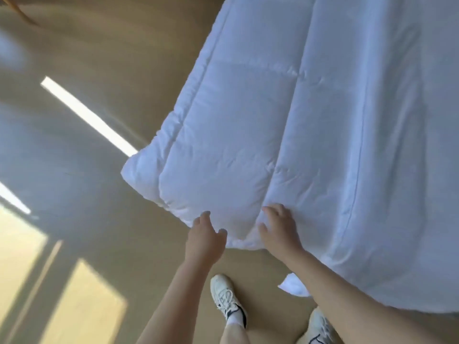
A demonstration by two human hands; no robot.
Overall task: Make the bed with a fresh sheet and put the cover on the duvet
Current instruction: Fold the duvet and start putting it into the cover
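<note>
A white quilted duvet fills the upper right of the head view, spread flat with a folded corner pointing toward the lower left. My left hand grips the duvet's near edge close to that corner, thumb on top. Just to the right, my right hand holds the same edge, fingers curled into a bunched fold. The bed under the duvet is hidden. No sheet or cover can be told apart from the duvet.
Tan floor lies to the left, crossed by bright sunlight patches. My two white sneakers stand on the floor below the duvet edge. A small white cloth corner hangs below the edge by my right forearm.
</note>
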